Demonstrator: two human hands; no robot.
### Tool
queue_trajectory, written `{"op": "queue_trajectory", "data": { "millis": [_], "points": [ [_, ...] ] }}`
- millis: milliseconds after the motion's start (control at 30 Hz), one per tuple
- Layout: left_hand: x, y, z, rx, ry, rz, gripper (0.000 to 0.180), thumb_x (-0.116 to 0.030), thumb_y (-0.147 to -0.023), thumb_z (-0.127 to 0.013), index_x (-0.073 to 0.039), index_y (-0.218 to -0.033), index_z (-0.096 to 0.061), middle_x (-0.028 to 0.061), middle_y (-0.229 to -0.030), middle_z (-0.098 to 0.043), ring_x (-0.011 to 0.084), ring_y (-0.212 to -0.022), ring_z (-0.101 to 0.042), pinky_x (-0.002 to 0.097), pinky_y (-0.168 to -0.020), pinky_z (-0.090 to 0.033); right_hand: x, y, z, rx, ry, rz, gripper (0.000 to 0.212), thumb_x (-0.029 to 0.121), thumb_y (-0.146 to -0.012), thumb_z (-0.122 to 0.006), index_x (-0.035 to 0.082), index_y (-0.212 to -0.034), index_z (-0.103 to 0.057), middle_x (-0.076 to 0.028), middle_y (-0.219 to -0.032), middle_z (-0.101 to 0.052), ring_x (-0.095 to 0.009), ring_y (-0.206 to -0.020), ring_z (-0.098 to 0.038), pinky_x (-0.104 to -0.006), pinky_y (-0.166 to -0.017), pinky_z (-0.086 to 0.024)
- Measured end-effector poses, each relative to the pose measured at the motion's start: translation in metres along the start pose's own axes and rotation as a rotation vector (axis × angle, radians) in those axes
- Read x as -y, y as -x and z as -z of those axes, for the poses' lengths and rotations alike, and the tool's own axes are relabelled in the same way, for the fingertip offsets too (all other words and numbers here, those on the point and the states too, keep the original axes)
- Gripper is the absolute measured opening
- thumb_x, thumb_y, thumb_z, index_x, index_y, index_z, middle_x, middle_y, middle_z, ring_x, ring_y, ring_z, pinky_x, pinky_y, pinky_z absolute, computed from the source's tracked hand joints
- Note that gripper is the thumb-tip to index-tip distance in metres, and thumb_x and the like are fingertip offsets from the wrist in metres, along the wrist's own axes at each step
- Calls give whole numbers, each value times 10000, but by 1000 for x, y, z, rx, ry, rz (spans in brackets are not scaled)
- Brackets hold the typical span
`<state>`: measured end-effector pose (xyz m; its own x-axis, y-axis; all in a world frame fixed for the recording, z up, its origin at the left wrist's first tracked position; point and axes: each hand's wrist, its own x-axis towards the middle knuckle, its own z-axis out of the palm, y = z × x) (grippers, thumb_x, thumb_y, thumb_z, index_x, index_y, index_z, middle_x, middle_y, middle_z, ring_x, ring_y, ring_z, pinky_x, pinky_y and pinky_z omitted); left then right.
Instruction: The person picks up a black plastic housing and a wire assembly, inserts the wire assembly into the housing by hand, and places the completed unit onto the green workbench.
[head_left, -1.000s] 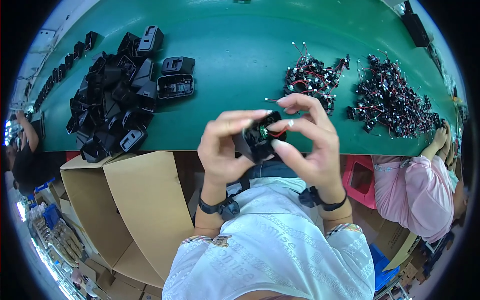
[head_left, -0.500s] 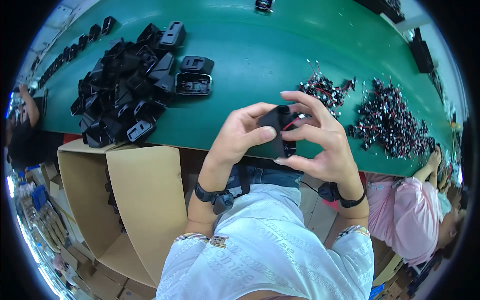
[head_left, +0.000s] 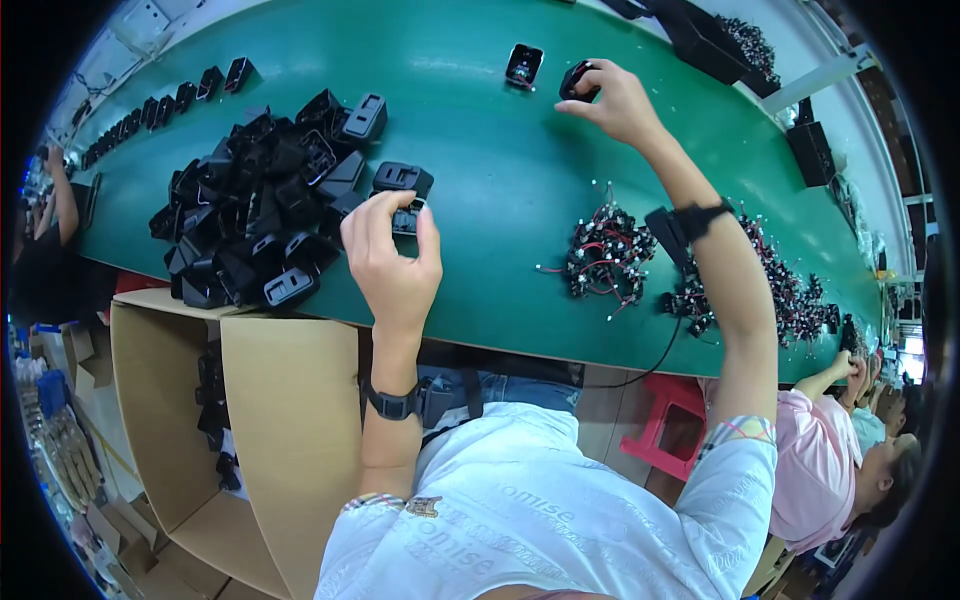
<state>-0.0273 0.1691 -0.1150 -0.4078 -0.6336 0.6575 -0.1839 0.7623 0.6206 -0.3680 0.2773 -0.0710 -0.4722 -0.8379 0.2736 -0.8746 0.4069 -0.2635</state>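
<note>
My right hand is stretched far out over the green table, fingers and thumb closed around a black plastic housing. Just left of it stands another housing with its hollow side up and a bit of red wire at its near edge. Nearer me, my left hand has its curved fingers and thumb spread on either side of an open black housing, which is partly hidden by the fingers. A further housing lies right behind that one.
A heap of black housings covers the table's left part, with a row of housings beyond. Wired connectors lie in a small pile and a larger pile at right. An open cardboard box stands by the near edge; a co-worker sits right.
My hands have parted. The right one has carried the black housing forward to the far side of the table, while the left has moved left to the open housing beside the heap.
</note>
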Motion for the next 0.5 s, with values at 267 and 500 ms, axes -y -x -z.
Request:
{"op": "queue_trajectory", "data": {
  "millis": [267, 500],
  "points": [
    [10, 21, 1, -34, -173, -44, 281, -45, -779, -750, -76, -1052, -690, 104, -1241, -611, 369, -1293, -484, 488, -1057, -380, -29, -33, -43, -52, 155, 11, 454, 477, -705, -864, 75, -904, -792, -127, -1266, -665, -334, -1070, -666, -445, -934, -546],
    [6, 23, -6, 43, -167, -65, 292, -91, -787, -770, -113, -1072, -709, 89, -1334, -616, 363, -1361, -482, 480, -1064, -351, -42, -12, -11, -82, 287, 236, 458, 440, -759, -836, 78, -1033, -769, -132, -1461, -530, -358, -1312, -520, -472, -1078, -450]
  ]
}}
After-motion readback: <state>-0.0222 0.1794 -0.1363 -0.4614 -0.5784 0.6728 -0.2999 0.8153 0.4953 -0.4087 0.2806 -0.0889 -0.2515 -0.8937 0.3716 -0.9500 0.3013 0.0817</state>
